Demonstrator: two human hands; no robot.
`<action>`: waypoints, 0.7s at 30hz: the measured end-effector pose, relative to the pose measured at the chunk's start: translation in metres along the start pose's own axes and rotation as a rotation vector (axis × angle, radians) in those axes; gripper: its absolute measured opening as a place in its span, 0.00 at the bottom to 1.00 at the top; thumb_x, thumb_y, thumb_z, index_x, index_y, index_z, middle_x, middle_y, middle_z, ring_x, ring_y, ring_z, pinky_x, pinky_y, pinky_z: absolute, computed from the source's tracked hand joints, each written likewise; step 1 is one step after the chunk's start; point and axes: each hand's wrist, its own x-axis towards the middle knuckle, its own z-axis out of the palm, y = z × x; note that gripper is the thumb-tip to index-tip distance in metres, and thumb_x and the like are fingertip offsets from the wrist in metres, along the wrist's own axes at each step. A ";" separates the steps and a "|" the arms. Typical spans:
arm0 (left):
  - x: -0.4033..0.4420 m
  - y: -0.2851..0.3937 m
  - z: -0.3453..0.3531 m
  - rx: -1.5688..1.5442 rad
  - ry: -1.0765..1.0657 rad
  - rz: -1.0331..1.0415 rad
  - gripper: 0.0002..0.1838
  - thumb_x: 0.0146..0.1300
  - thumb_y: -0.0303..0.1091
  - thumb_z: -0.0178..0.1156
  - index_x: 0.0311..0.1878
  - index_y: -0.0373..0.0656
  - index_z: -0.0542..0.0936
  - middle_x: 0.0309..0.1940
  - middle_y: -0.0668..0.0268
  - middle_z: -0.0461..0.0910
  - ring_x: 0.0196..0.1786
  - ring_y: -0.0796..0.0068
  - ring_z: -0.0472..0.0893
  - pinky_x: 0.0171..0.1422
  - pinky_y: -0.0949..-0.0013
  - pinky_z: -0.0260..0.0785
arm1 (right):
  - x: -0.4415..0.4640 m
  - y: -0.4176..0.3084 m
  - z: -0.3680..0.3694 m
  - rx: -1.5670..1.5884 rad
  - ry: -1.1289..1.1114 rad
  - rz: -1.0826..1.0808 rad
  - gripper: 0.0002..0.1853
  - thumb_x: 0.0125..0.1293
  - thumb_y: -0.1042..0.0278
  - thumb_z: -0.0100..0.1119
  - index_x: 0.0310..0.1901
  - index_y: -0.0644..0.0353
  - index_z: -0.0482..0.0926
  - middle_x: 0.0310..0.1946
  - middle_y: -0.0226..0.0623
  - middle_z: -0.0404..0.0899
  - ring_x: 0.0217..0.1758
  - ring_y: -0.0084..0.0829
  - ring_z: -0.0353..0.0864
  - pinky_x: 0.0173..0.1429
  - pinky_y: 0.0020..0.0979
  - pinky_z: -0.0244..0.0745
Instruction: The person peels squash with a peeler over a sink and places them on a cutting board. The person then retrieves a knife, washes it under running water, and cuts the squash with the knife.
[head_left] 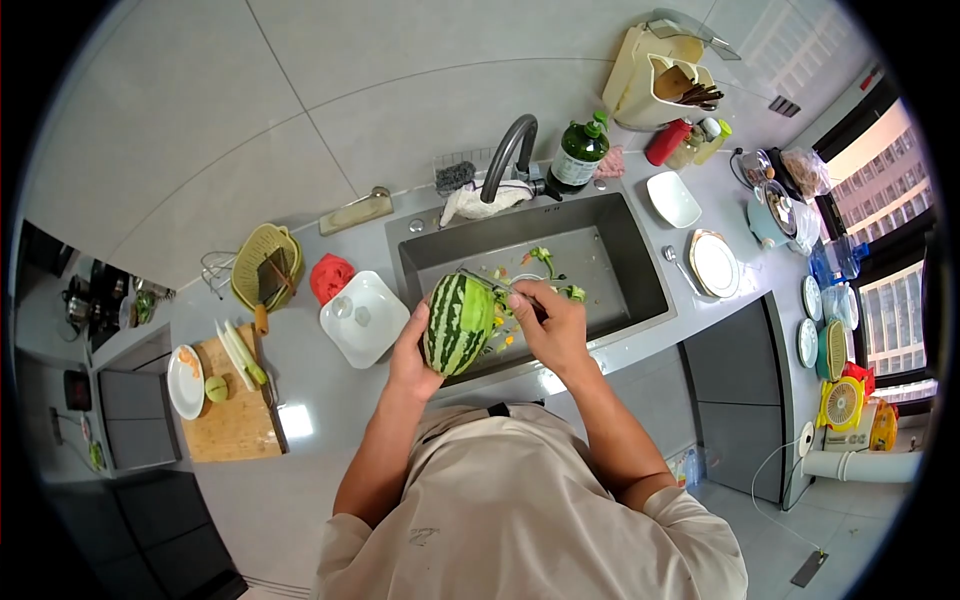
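Observation:
Over the front left part of the sink (pixel 655 290) hangs a striped green watermelon (pixel 459 325), partly peeled to pale green along its upper right side. My left hand (pixel 411 352) is wrapped round its left side. At its right, my right hand (pixel 548 322) is closed on a thin peeler or knife (pixel 487 279), whose blade lies against the top of the melon; which tool it is I cannot tell. Green peelings (pixel 541 256) and small yellow and orange scraps lie in the sink beneath and beyond the hands.
Left of the sink stand a white square dish (pixel 364 330), a red bag (pixel 331 277), yellow baskets (pixel 266 262) and a cutting board (pixel 232 430) with vegetables. Behind rise the faucet (pixel 512 150) and a green bottle (pixel 578 158). White dishes (pixel 714 264) sit at the right.

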 end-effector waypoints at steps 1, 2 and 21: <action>0.001 -0.001 -0.003 0.049 0.002 0.001 0.29 0.87 0.54 0.51 0.78 0.46 0.78 0.70 0.54 0.86 0.69 0.49 0.87 0.69 0.32 0.81 | 0.000 -0.001 -0.001 0.000 -0.001 0.001 0.13 0.79 0.57 0.73 0.55 0.56 0.90 0.30 0.41 0.90 0.27 0.32 0.87 0.37 0.33 0.81; 0.001 -0.003 -0.007 0.097 0.006 0.002 0.29 0.87 0.55 0.51 0.77 0.46 0.79 0.69 0.54 0.86 0.68 0.50 0.87 0.69 0.33 0.82 | 0.000 -0.002 0.000 0.033 0.000 -0.018 0.13 0.78 0.58 0.74 0.54 0.57 0.91 0.30 0.41 0.89 0.27 0.30 0.85 0.36 0.32 0.81; -0.006 0.006 0.009 0.102 -0.026 -0.035 0.31 0.83 0.55 0.54 0.84 0.57 0.71 0.75 0.58 0.80 0.72 0.50 0.83 0.70 0.33 0.82 | -0.004 -0.019 -0.008 -0.094 -0.100 -0.346 0.10 0.71 0.62 0.79 0.47 0.57 0.94 0.27 0.39 0.88 0.25 0.39 0.86 0.32 0.36 0.78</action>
